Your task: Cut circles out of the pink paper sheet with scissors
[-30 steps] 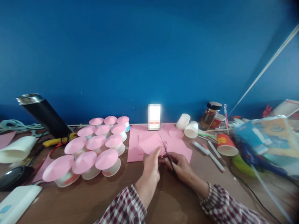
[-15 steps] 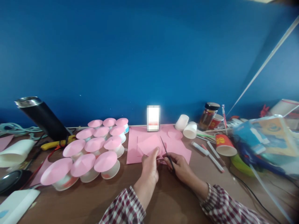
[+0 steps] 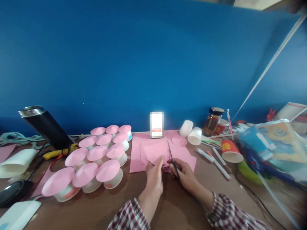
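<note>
My left hand (image 3: 154,174) pinches a piece of pink paper (image 3: 155,152) with a rounded edge, thumb on top. Dark scissors (image 3: 175,166) are in my right hand (image 3: 184,172), their blades pointing up and away, beside the paper's right side. Beneath and beyond the hands, larger pink sheets (image 3: 136,159) lie on the brown table (image 3: 172,204). A pink disc (image 3: 179,140) rests on their right part. To the left stand several paper cups (image 3: 115,179) topped with shallow pink paper cones (image 3: 108,170).
Two white cups (image 3: 194,136) lie behind the sheets, near a lidded jar (image 3: 213,121). Markers (image 3: 219,167), a red cup (image 3: 231,151) and a plastic bag (image 3: 275,137) are at right. A black flask (image 3: 46,127) leans at left, near yellow-handled pliers (image 3: 56,153). A blue wall (image 3: 144,64) rises behind.
The view has tilted slightly, so the table's things sit a little lower. The held paper has turned, showing a rounded lower-left edge, and the scissors have shifted slightly right relative to it.
</note>
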Motion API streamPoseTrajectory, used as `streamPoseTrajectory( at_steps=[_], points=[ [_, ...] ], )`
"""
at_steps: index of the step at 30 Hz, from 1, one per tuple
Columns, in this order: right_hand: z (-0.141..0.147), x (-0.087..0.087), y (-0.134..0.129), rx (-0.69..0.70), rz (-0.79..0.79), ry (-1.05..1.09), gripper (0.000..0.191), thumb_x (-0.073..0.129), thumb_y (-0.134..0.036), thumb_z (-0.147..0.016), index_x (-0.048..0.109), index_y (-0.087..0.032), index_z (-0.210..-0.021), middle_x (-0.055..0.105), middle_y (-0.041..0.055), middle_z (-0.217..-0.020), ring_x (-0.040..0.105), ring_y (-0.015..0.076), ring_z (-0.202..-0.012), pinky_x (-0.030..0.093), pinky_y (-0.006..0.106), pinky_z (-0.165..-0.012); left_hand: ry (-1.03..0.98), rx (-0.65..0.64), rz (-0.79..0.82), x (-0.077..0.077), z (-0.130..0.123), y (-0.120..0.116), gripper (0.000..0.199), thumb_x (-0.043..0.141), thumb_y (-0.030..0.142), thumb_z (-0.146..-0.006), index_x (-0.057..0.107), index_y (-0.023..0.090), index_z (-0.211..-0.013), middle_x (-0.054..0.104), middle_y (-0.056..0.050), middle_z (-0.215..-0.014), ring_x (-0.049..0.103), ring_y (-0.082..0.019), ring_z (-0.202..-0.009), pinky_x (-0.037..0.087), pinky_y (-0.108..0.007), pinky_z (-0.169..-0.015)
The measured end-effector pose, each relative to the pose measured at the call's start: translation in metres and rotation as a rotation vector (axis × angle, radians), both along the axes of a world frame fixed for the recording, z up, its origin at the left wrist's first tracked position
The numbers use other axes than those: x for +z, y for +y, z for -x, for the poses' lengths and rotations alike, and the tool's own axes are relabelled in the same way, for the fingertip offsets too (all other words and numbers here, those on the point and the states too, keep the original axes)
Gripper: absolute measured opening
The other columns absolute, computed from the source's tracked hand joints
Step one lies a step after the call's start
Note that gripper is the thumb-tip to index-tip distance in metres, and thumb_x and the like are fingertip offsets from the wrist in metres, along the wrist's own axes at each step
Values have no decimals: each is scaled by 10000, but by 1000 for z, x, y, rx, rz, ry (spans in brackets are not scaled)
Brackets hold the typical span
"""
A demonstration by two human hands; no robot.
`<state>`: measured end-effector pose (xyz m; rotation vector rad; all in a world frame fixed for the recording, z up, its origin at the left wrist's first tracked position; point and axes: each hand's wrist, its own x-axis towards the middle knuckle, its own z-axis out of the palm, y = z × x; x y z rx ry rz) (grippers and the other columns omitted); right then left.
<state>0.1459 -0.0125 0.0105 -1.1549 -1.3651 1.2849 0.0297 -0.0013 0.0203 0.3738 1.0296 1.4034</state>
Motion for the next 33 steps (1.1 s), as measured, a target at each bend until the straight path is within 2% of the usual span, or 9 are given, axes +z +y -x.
streamPoseTrajectory(
  at_steps=[9, 18, 21, 26, 30, 33],
  points=[
    [0, 1, 1, 5, -12, -21, 407, 614, -516, -791, 610, -155, -979, 530, -30, -562, 497, 128, -518, 400, 231, -490, 26, -34, -31, 0, 0, -2, 282, 748, 331, -617, 576, 123, -699, 615, -28, -543, 591, -175, -452, 476, -288, -452],
    [1, 3, 1, 17, -6, -17, 356, 618, -476, -808, 619, -158, -970, 553, -22, -576, 507, 125, -524, 398, 224, -492, 60, -36, -34, -4, 0, -2, 257, 735, 320, -649, 590, 114, -703, 653, -62, -595, 633, -191, -528, 495, -284, -507],
    [1, 2, 0, 18, -1, 0, 358, 619, -478, -807, 620, -163, -978, 606, -1, -622, 528, 131, -537, 410, 227, -498, 51, -56, -48, -4, 0, -2, 264, 729, 333, -658, 608, 111, -735, 664, -66, -623, 640, -191, -545, 494, -281, -516],
    [1, 1, 0, 25, 23, 14, 385, 630, -489, -792, 610, -158, -986, 678, 43, -731, 552, 142, -563, 404, 229, -496, 66, -31, -57, -6, 0, 0, 287, 753, 340, -627, 624, 105, -732, 664, -66, -623, 637, -185, -555, 490, -269, -519],
    [1, -2, 1, 30, 29, 51, 374, 662, -466, -773, 608, -161, -982, 683, 42, -742, 581, 155, -618, 399, 221, -507, 53, -22, -46, -8, -1, 0, 321, 770, 336, -601, 632, 101, -770, 669, -73, -647, 640, -183, -576, 494, -267, -530],
    [1, -6, 2, 28, 11, 51, 354, 669, -440, -777, 606, -160, -985, 660, 20, -703, 546, 130, -575, 388, 211, -497, 63, -20, -51, -9, 0, 0, 322, 768, 342, -606, 625, 98, -761, 663, -74, -643, 637, -179, -574, 492, -263, -526]
  ],
)
